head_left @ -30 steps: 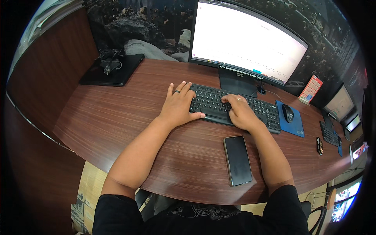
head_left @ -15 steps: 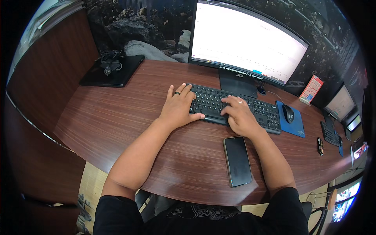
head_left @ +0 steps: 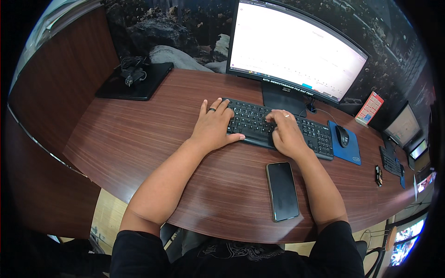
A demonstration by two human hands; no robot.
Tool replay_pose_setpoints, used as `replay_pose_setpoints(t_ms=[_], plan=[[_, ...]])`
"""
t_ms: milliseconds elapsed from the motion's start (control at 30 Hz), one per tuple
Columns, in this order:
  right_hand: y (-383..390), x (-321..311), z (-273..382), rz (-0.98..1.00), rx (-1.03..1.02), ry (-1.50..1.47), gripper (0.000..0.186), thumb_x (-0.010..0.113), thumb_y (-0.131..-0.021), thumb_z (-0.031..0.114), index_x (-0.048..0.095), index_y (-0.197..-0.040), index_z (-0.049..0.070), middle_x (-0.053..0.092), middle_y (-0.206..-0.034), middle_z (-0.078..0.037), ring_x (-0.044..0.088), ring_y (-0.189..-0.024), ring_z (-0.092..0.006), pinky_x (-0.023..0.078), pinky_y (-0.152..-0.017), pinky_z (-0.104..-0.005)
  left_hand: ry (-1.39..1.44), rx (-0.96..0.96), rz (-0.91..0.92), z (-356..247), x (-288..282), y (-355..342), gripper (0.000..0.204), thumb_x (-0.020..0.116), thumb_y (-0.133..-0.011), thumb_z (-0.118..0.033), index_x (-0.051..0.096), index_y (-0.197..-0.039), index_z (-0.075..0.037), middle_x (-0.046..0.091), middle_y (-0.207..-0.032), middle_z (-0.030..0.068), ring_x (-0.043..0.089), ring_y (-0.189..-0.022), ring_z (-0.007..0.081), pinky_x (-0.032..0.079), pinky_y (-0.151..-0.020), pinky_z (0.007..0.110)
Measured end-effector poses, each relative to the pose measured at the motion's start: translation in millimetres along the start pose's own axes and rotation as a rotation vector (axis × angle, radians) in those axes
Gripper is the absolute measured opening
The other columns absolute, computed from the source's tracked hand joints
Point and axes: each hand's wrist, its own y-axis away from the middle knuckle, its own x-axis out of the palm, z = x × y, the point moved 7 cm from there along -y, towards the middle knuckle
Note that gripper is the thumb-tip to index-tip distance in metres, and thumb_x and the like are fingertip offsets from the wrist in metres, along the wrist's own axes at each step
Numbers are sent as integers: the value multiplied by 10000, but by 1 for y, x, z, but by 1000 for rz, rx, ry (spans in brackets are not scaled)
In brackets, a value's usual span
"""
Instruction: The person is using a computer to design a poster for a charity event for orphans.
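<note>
A black keyboard (head_left: 252,121) lies on the dark wood desk, in front of a monitor with a mostly white screen (head_left: 296,44). My left hand (head_left: 214,123) rests over its left end, open, fingers spread on the keys and thumb stretched along the front edge. There is a dark ring on one of its fingers. Over the right-middle keys is my right hand (head_left: 288,134), its index finger bent down to the keys and the other fingers partly hidden; it holds nothing and wears a ring. A dark-screened smartphone (head_left: 282,191) lies beside my right forearm.
Right of the keyboard, a black mouse (head_left: 342,136) sits on a blue mouse pad (head_left: 351,153). Behind it stands a red-and-white desk calendar (head_left: 369,109). A closed black laptop (head_left: 155,81) bears a coiled cable (head_left: 133,74) at the far left, beside a wooden partition (head_left: 69,69).
My right hand's fingers have drawn in, with the index finger bent over the keys. My left hand stays at the keyboard's left end. The view has shifted slightly. A dark shape shows at lower left.
</note>
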Motion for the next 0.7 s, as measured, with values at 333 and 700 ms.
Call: replay_pose_setpoints(t_ms=[333, 700], plan=[[8, 8, 0, 54, -50, -102, 400, 492, -754, -110, 610, -1111, 26, 682, -972, -130, 643, -1019, -348, 419, -1059, -488, 17, 19, -45, -2, 0, 0, 693, 791, -785, -620, 627, -1171, -68, 490, -1522, 198, 365, -1490, 380, 197, -1233, 609], [15, 4, -17, 95, 109, 45, 362, 505, -772, -86, 637, -1081, 48, 680, -1039, -134, 623, -1123, -348, 343, -1153, -566, 6, 6, 8, -2, 2, 0, 688, 783, -799, -615, 633, -1187, -68, 487, -1526, 199, 362, -1495, 367, 203, -1236, 593]])
